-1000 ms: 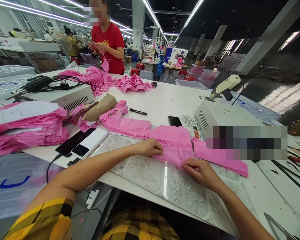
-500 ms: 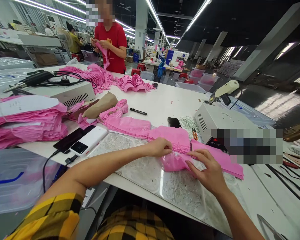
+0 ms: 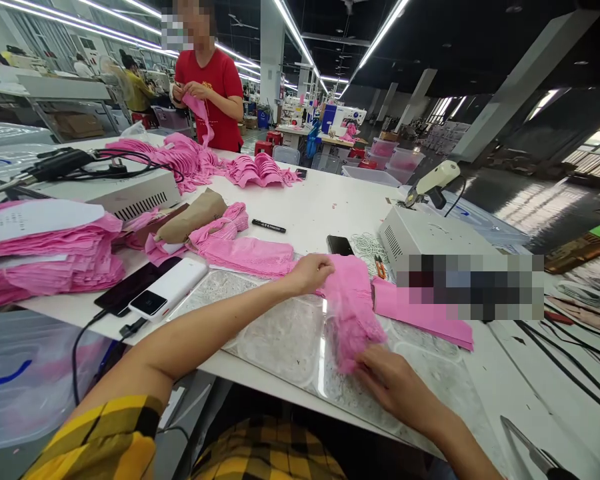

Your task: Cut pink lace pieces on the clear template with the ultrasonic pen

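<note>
My left hand (image 3: 311, 272) is closed on the far end of a pink lace fabric piece (image 3: 351, 311). That piece stretches toward me over a clear sheet (image 3: 280, 340) on the white table (image 3: 330, 200). My right hand (image 3: 387, 380) pinches its near end, close to the table's front edge. A stack of pink pieces (image 3: 250, 255) lies just left of my left hand. More flat pink pieces (image 3: 420, 313) lie to the right of the lace.
A white machine box (image 3: 430, 233) with a cream hot-knife tool (image 3: 433, 180) stands right. A phone (image 3: 339, 245), marker (image 3: 269, 227), power bank (image 3: 167, 288) and pink bundles (image 3: 50, 257) lie around. A person in red (image 3: 207, 87) handles pink fabric across the table.
My right hand has pulled the pink lace piece toward me, off the stack. My left hand has shifted slightly away, keeping hold of the far end.
</note>
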{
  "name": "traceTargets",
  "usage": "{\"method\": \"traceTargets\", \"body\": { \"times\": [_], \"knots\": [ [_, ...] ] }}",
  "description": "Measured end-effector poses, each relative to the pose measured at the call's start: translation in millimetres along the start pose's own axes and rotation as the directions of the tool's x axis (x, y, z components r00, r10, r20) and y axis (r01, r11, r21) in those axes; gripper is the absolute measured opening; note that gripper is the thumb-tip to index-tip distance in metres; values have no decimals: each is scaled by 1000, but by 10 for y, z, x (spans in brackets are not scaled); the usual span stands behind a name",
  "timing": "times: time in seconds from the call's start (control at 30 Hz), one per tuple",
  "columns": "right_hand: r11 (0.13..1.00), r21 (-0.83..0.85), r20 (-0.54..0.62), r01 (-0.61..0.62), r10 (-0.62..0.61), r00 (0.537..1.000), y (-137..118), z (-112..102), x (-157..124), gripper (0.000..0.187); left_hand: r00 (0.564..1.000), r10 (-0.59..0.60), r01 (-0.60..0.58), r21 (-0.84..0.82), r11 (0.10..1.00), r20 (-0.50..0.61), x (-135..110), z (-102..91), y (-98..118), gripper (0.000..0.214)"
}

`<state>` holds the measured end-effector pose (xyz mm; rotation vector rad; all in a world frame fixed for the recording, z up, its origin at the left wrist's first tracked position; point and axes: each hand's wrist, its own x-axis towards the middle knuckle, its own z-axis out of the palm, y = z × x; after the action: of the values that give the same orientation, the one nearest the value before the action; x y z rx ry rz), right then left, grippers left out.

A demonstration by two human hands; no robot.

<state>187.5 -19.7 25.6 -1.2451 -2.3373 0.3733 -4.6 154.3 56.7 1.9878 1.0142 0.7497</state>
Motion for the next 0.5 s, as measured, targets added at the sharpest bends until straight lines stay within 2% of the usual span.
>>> {"method": "traceTargets", "body": {
  "times": [0.07, 0.13, 0.2, 0.27, 0.33, 0.43, 0.5],
  "knots": [
    [991, -18, 55, -132, 133, 990, 120, -60, -221, 26, 1000, 10, -10, -3, 1000, -19, 46, -97, 25, 16],
    [963, -56, 44, -265, 268, 962, 304, -155, -445, 29, 999, 34, -34, -4, 999, -3, 42, -215, 65, 16],
    [927, -104, 37, -361, 366, 930, 493, -273, -640, 31, 997, 59, -59, 0, 998, 47, -3, -348, 105, 18],
    [907, -121, 28, -403, 409, 912, 615, -376, -755, 31, 989, 77, -79, 12, 997, 125, -66, -476, 127, 19],
    [910, -109, -58, -400, 396, 916, 627, -419, -746, 30, 974, 87, -96, 32, 995, 209, -124, -579, 127, 18],
    [916, -77, -248, -393, 364, 898, 479, -320, -493, 33, 953, 98, -123, 71, 990, 285, -184, -675, 105, 18],
    [916, -86, -250, -393, 362, 898, 364, -167, -229, 30, 947, 105, -140, 97, 985, 305, -207, -716, 94, 19]
  ]
}}
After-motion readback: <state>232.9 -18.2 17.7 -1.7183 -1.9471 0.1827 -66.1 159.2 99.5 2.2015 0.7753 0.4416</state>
